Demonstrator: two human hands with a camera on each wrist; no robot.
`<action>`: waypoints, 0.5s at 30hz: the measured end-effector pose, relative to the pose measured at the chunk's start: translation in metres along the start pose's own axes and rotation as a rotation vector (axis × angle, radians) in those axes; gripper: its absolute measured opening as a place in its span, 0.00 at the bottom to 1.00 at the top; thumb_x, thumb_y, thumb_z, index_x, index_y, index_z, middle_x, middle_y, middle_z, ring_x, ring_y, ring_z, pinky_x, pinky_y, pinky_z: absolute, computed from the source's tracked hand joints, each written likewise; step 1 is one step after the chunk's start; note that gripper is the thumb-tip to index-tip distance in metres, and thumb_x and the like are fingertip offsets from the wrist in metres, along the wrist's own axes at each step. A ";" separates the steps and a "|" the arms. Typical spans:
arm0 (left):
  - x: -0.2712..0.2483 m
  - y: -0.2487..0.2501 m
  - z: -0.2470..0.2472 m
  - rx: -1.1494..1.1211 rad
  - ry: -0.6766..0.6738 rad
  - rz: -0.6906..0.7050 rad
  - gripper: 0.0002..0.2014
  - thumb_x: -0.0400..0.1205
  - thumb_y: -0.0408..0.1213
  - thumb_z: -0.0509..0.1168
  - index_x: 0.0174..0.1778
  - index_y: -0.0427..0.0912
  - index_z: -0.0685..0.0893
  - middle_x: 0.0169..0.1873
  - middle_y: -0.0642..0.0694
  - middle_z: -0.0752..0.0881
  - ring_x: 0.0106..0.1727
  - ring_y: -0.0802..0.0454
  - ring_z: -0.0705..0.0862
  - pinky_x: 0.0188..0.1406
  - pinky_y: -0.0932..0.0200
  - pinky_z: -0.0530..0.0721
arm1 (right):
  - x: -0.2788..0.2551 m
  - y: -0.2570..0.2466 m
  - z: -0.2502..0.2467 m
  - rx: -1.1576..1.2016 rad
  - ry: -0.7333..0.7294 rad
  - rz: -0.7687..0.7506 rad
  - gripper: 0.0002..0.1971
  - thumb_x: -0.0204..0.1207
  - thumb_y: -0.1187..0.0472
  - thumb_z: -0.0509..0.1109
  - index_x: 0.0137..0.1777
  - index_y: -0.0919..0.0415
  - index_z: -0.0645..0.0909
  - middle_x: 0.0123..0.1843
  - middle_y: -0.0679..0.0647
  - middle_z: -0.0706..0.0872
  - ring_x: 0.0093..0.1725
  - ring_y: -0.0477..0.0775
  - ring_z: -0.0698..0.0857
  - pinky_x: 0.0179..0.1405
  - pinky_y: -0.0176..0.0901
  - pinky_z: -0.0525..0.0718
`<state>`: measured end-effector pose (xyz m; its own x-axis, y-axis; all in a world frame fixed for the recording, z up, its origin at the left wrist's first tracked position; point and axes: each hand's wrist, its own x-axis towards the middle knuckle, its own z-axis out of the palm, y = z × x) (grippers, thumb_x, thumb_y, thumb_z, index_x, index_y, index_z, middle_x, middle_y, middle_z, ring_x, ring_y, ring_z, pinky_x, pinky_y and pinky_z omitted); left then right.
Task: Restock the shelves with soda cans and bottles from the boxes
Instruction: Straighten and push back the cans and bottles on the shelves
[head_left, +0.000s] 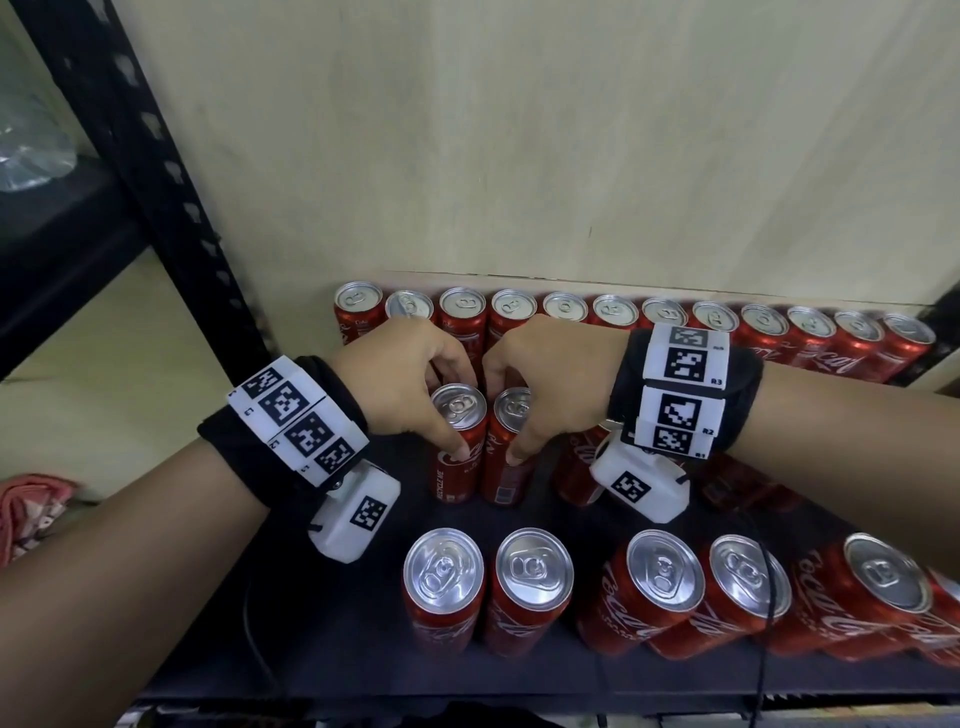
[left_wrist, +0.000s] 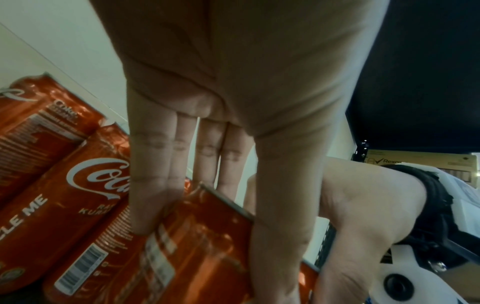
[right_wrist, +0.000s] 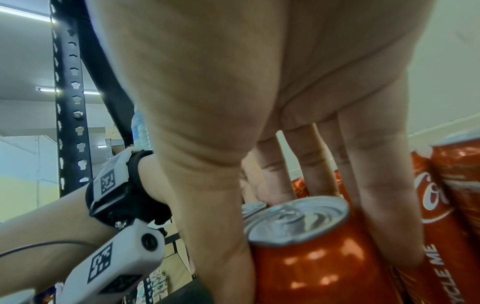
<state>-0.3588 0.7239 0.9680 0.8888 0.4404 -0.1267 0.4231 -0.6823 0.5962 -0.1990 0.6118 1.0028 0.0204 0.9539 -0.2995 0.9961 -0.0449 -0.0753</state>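
Two slim red cola cans stand side by side on the dark shelf (head_left: 358, 644). My left hand (head_left: 453, 410) grips the left can (head_left: 454, 480) from above, thumb in front and fingers behind. My right hand (head_left: 506, 415) grips the right can (head_left: 505, 486) in the same way. In the left wrist view my left hand (left_wrist: 207, 222) has its fingers and thumb curled round the can (left_wrist: 207, 257). The right wrist view shows my right hand (right_wrist: 298, 224) holding its can (right_wrist: 311, 271) just under the silver lid. Both cans look upright.
A long row of red cans (head_left: 665, 322) lines the back wall. Several more cans (head_left: 532, 587) stand near the shelf's front edge, and others (head_left: 574, 470) sit under my right wrist. A black perforated upright (head_left: 156, 182) rises at the left. A red cloth (head_left: 31, 512) lies lower left.
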 end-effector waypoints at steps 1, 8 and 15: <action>0.000 0.000 0.000 -0.005 0.000 -0.004 0.28 0.55 0.48 0.90 0.49 0.56 0.89 0.38 0.62 0.91 0.41 0.61 0.90 0.47 0.47 0.91 | 0.000 0.000 0.000 0.009 0.002 0.003 0.27 0.57 0.37 0.86 0.51 0.46 0.83 0.44 0.43 0.86 0.43 0.44 0.85 0.44 0.45 0.88; -0.002 -0.001 0.001 -0.032 0.004 -0.022 0.29 0.54 0.50 0.90 0.49 0.57 0.88 0.42 0.59 0.91 0.44 0.61 0.89 0.50 0.49 0.91 | 0.002 0.000 -0.002 -0.045 -0.060 -0.030 0.34 0.58 0.31 0.83 0.62 0.44 0.80 0.50 0.42 0.85 0.48 0.45 0.84 0.51 0.47 0.87; -0.011 -0.021 -0.046 0.096 0.079 -0.196 0.30 0.58 0.52 0.88 0.54 0.57 0.85 0.49 0.61 0.87 0.50 0.61 0.85 0.53 0.57 0.84 | 0.009 -0.003 -0.035 -0.025 -0.025 -0.041 0.34 0.62 0.29 0.79 0.66 0.43 0.79 0.54 0.40 0.84 0.49 0.43 0.83 0.50 0.44 0.83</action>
<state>-0.3855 0.7605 0.9932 0.7728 0.6120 -0.1682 0.6048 -0.6295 0.4878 -0.1989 0.6309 1.0331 -0.0222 0.9470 -0.3205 0.9979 0.0015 -0.0645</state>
